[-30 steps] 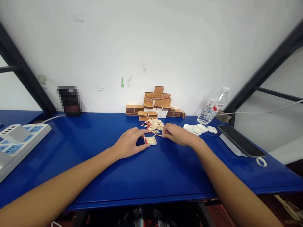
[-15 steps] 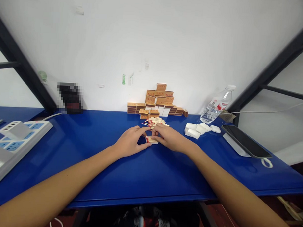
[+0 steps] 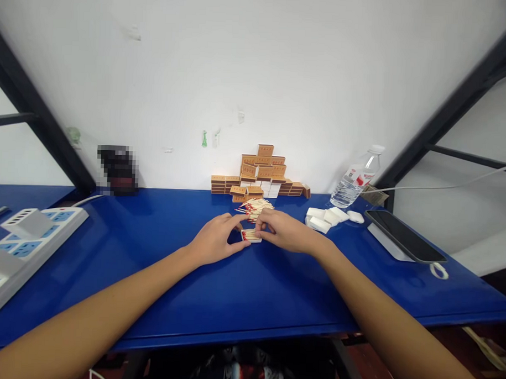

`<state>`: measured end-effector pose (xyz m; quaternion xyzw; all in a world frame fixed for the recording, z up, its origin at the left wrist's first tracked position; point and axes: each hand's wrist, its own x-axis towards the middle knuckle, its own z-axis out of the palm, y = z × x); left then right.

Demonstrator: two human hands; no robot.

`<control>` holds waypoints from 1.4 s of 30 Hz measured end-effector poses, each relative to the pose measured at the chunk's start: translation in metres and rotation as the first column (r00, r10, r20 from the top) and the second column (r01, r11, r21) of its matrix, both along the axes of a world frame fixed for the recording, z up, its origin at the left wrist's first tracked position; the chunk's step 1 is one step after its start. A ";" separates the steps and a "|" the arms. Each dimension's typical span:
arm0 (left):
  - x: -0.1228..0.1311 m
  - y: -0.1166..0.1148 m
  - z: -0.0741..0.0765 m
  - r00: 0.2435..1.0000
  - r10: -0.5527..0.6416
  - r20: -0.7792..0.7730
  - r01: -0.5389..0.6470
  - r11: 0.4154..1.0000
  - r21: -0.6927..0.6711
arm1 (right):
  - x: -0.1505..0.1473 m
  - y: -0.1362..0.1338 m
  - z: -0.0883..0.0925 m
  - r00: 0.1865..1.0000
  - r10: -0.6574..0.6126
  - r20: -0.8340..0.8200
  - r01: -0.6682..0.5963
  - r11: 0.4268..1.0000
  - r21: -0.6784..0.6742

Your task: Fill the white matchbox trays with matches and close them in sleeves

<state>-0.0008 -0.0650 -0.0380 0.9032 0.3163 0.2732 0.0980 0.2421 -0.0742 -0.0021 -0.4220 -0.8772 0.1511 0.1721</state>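
Observation:
A small white matchbox tray (image 3: pixel 252 238) with red-tipped matches (image 3: pixel 248 234) lying in it rests on the blue desk. My left hand (image 3: pixel 215 239) grips the tray's left end between thumb and fingers. Over its right end, the fingers of my right hand (image 3: pixel 280 230) are pinched together; whether a match is between them is too small to make out. Just behind both hands spreads a loose heap of matches (image 3: pixel 258 207), heads mostly to the left, partly covered by my right hand.
Stacked brown matchboxes (image 3: pixel 263 170) stand against the wall. To the right are several white trays (image 3: pixel 321 219), a white case (image 3: pixel 355 217), a tilted water bottle (image 3: pixel 356 179) and a phone (image 3: pixel 404 234) on a stand. A power strip (image 3: pixel 39 243) lies on the left.
My right hand's fingertips have shifted slightly right along the tray. My left hand keeps its hold. The camera view has tilted up a little.

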 end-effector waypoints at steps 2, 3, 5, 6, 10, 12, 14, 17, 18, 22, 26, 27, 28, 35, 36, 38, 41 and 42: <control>0.000 0.000 -0.001 1.000 0.004 -0.001 -0.004 1.000 -0.006 | 0.000 0.000 0.001 1.000 0.010 0.009 -0.010 1.000 0.003; 0.000 0.000 -0.001 1.000 0.007 -0.002 -0.007 1.000 -0.008 | 0.000 0.000 0.001 1.000 0.008 0.007 -0.008 1.000 0.009; 0.000 0.000 -0.001 1.000 0.008 -0.002 -0.008 1.000 -0.008 | 0.001 0.001 -0.001 1.000 0.001 0.002 -0.001 1.000 0.025; 0.000 0.000 -0.001 1.000 0.005 -0.003 -0.005 1.000 -0.007 | 0.001 0.002 -0.001 1.000 0.000 0.001 0.000 1.000 0.030; 0.000 -0.001 0.000 1.000 -0.002 -0.002 0.002 1.000 -0.006 | 0.000 0.003 -0.003 1.000 0.015 0.001 -0.015 0.999 0.034; 0.000 -0.001 0.001 1.000 -0.002 -0.004 0.002 1.000 -0.008 | -0.002 0.002 -0.003 1.000 0.017 0.002 -0.017 0.999 0.036; 0.000 -0.001 0.001 1.000 -0.002 -0.009 0.002 1.000 -0.012 | -0.005 0.002 -0.004 1.000 0.018 -0.006 -0.017 0.999 0.032; -0.001 0.000 0.001 1.000 0.003 -0.012 -0.003 1.000 -0.018 | -0.008 0.002 -0.006 0.999 0.020 -0.033 -0.019 1.000 0.022; -0.001 0.000 0.001 1.000 0.004 -0.013 -0.004 1.000 -0.018 | -0.008 0.002 -0.006 0.999 0.019 -0.039 -0.018 1.000 0.018; 0.000 0.000 0.002 1.000 0.004 -0.012 -0.005 1.000 -0.016 | -0.006 0.004 -0.007 0.999 -0.004 -0.048 0.004 1.000 0.019; 0.000 -0.002 0.004 1.000 0.009 -0.007 -0.009 1.000 -0.021 | 0.003 0.009 -0.005 0.997 -0.049 -0.052 0.053 0.995 0.080; 0.000 -0.002 0.004 1.000 0.012 -0.009 -0.012 1.000 -0.021 | 0.006 0.011 -0.005 0.997 -0.063 -0.049 0.068 0.993 0.098; 0.000 -0.002 0.004 1.000 0.016 -0.011 -0.016 1.000 -0.020 | 0.010 0.014 -0.006 0.996 -0.077 -0.042 0.081 0.990 0.113; 0.000 -0.002 0.003 1.000 0.001 -0.018 -0.001 1.000 -0.017 | 0.019 0.024 -0.016 1.000 -0.024 -0.002 0.024 0.999 0.040; 0.000 -0.002 0.003 1.000 0.000 -0.019 0.000 1.000 -0.018 | 0.018 0.024 -0.017 1.000 -0.030 0.000 0.030 0.999 0.024; 0.000 -0.002 0.003 1.000 0.008 -0.022 -0.008 1.000 -0.020 | 0.017 0.023 -0.018 0.998 -0.063 0.015 0.063 0.998 0.000; 0.000 -0.003 0.004 1.000 0.020 -0.017 -0.020 1.000 -0.014 | 0.017 0.022 -0.017 0.995 -0.100 0.019 0.100 0.995 0.002; 0.000 -0.003 0.004 1.000 0.018 -0.014 -0.018 1.000 -0.010 | 0.018 0.021 -0.016 0.995 -0.104 0.006 0.104 0.994 0.013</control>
